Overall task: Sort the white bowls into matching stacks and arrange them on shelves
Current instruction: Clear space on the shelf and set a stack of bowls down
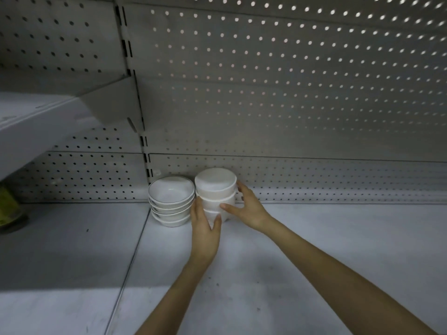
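Note:
A stack of plain white bowls stands on the white shelf against the pegboard back. My left hand cups the stack's lower left side, thumb across its front. On the right side my right hand wraps the stack, fingers behind it and thumb in front. Directly to the left, a second stack of wider white bowls with dark rims rests on the same shelf, close beside the first stack.
A perforated back panel rises behind the shelf. An upper shelf with its bracket juts out at the left. A yellow-green object sits at the far left edge. A seam splits the shelf boards.

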Motion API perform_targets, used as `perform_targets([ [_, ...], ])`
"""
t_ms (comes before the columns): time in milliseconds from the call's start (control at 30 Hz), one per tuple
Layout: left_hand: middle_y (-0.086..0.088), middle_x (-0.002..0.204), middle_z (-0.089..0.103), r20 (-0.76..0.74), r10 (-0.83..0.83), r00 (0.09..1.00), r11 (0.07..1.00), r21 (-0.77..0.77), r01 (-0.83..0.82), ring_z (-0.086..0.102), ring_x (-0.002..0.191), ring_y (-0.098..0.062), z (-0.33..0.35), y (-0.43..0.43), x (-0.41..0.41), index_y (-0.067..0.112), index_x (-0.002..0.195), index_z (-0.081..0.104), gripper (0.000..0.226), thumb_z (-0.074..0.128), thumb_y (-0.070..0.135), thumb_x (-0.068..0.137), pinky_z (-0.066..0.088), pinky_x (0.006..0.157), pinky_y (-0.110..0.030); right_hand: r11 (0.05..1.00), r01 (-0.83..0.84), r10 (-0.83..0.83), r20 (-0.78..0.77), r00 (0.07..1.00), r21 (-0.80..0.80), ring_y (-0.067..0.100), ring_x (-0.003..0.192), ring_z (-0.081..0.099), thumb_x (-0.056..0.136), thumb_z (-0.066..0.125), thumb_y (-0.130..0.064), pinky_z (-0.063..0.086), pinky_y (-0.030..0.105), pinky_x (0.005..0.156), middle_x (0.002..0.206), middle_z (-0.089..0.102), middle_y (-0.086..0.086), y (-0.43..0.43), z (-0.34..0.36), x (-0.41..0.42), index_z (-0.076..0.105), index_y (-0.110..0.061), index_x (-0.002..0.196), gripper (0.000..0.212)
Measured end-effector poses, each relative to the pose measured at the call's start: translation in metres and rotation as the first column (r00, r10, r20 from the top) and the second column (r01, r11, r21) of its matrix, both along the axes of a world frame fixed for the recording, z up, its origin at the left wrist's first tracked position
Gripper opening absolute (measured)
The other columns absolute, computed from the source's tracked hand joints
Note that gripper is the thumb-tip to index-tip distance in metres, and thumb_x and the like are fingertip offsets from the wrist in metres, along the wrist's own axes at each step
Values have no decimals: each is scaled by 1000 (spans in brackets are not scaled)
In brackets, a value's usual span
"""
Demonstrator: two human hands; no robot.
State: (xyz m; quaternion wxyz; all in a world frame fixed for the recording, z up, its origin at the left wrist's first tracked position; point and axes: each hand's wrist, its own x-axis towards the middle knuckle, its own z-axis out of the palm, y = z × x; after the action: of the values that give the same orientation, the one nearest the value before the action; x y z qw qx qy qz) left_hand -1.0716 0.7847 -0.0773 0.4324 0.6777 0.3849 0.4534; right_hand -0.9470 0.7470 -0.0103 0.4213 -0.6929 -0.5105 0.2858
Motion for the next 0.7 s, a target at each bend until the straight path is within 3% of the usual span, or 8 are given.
perform_targets([
  [100, -7, 155, 19, -117, -5, 993, 998, 54, 11, 22, 142, -22, 9, -15, -5, 12, 150, 14, 67, 52, 11, 95, 20, 116, -34, 995, 15, 19, 343, 939, -95, 16, 139, 23, 91, 52, -46, 25, 28, 109, 154, 19, -1, -38, 5, 17, 13, -20, 149, 75],
  [167, -8, 156, 17, -229, 30, 973, 989, 149, 4, 22, 142, -23, 19, -28, -8, 10, 150, 12, 67, 50, 14, 96, 20, 110, -26, 995, 44, 11, 546, 838, -88, 16, 141, 20, 93, 43, -50, 23, 31, 111, 156, 15, -1, -72, 12, 36, 12, -22, 149, 70],
  [267, -14, 154, 24, -392, 114, 913, 949, 314, 16, 26, 140, -28, 40, -49, -7, 5, 148, 19, 63, 50, 18, 95, 22, 109, -28, 993, 88, -4, 735, 678, -75, 16, 145, 7, 92, 32, -57, 10, 35, 117, 158, 6, -1, -132, 26, 70, 6, -23, 150, 71],
  [333, -18, 149, 34, -505, 185, 843, 903, 426, 58, 33, 136, -34, 54, -65, 1, 3, 145, 29, 59, 47, 31, 97, 28, 110, -39, 982, 151, -1, 792, 611, -115, 16, 145, -6, 86, 20, -66, 0, 40, 118, 158, -5, -3, -174, 33, 95, -2, -26, 149, 78],
  [400, -19, 142, 44, -584, 239, 776, 858, 502, 113, 42, 129, -38, 67, -82, 15, 4, 139, 41, 65, 32, 48, 92, 36, 105, -48, 971, 213, -30, 835, 549, -105, 16, 145, -8, 78, 6, -74, -2, 43, 117, 158, -5, -4, -219, 37, 120, -1, -27, 149, 86],
  [467, -19, 134, 53, -608, 258, 751, 819, 550, 164, 50, 121, -40, 81, -103, 35, 7, 133, 49, 69, 25, 53, 88, 42, 99, -51, 958, 284, -121, 861, 494, -29, 16, 145, 4, 73, -5, -77, 2, 41, 118, 158, 9, -4, -264, 44, 145, 10, -27, 149, 93],
  [600, -17, 121, 62, -623, 265, 736, 736, 624, 263, 59, 105, -39, 106, -152, 86, 7, 125, 57, 65, 28, 51, 89, 47, 90, -52, 904, 417, -286, 865, 412, 100, 18, 137, 33, 80, 0, -73, 19, 41, 114, 147, 39, -2, -348, 59, 194, 34, -22, 143, 87],
  [700, -15, 120, 63, -662, 228, 714, 708, 616, 345, 60, 105, -37, 115, -190, 130, 7, 125, 58, 66, 27, 52, 88, 46, 92, -53, 853, 501, -356, 865, 353, 146, 20, 135, 36, 81, 4, -71, 22, 43, 113, 146, 40, 1, -406, 67, 227, 35, -20, 143, 85],
])
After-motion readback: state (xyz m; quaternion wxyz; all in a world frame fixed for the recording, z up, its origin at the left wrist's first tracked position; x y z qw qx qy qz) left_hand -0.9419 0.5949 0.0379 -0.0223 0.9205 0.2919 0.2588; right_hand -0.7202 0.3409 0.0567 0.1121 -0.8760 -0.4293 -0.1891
